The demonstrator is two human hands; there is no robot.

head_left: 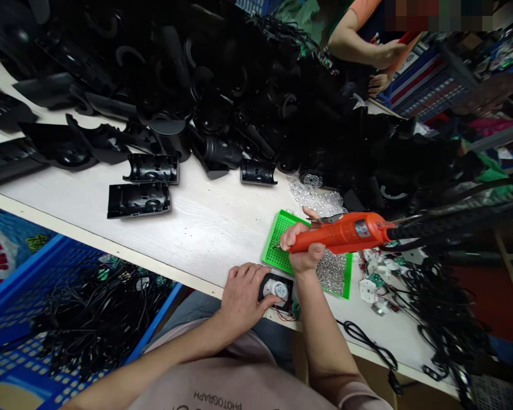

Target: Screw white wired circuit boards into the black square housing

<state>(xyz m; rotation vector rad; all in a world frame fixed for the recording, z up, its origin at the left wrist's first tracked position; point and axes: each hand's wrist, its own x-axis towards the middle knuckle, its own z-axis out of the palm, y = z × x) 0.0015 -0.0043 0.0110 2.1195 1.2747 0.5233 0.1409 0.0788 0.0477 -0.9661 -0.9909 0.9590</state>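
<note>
Landmark: the green tray point(281, 226), one in number, set on the white table point(205, 222) close to its near edge. The edge runs at a slant, passing just below the tray. Below and left of the tray, at that edge, lies one black block point(288, 283) bearing one white round part point(279, 290); red wires point(284, 315) trail from it toward the edge.

Hands: two. The left hand point(243, 293) grips the block, fingers along its left side and thumb at the front. The right hand point(304, 250) is closed around one orange screwdriver point(340, 232), its tip above the tray's left part; contact with the tray cannot be told. Screws point(331, 272) fill the tray's right part, too many to count.

Room: left of the tray, white tabletop shows as far as two black shells point(139, 199), near each other. One single shell point(259, 172) lies behind and left of the tray. Farther behind, a heap of shells point(214, 97), uncountable, bounds the space. Clear plastic discs point(316, 196) lie just behind the tray. To its right, white motors point(367, 289) and tangled cables point(436, 307) crowd the surface. One blue crate point(43, 273) of cables stands left of the tray, below the edge. One co-worker point(354, 40) is well behind the tray.
</note>
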